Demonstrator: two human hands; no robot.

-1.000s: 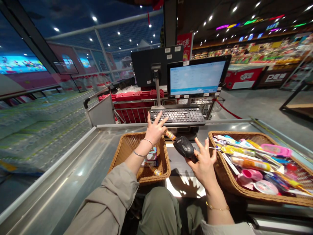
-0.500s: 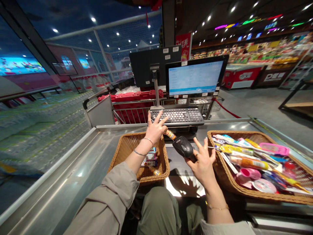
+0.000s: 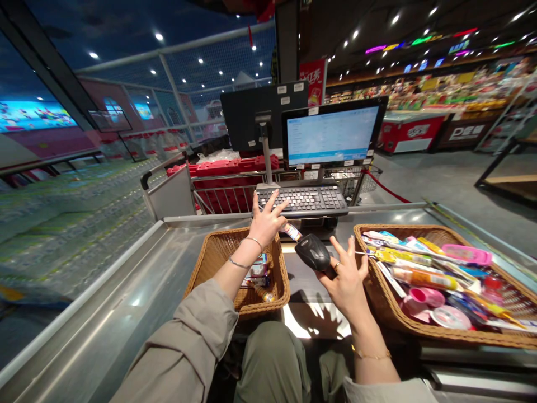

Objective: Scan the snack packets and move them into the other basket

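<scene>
My left hand [image 3: 267,221] is above the far edge of the left wicker basket [image 3: 198,263], near the keyboard [image 3: 308,198]. Its thumb side pinches a small printed tube [image 3: 292,232], while other fingers spread out. Part of the tube is hidden by the hand. In my right hand [image 3: 344,282] is a black barcode scanner [image 3: 312,252], its head close to the tube and its handle mostly covered. Several fingers of this hand stretch outward. Small boxes [image 3: 258,274] and a similar tube [image 3: 264,293] lie in the left basket.
A fuller wicker basket [image 3: 419,330] on the right holds toothbrushes, tubes and pink cups. Behind the keyboard stands a lit monitor [image 3: 331,137], with another screen's dark back [image 3: 243,117] beside it. The metal counter [image 3: 138,291] runs along the left.
The tube in my left hand has turned, now showing a whiter side instead of the orange one. Both hands keep nearly the same place, and the view has shifted slightly.
</scene>
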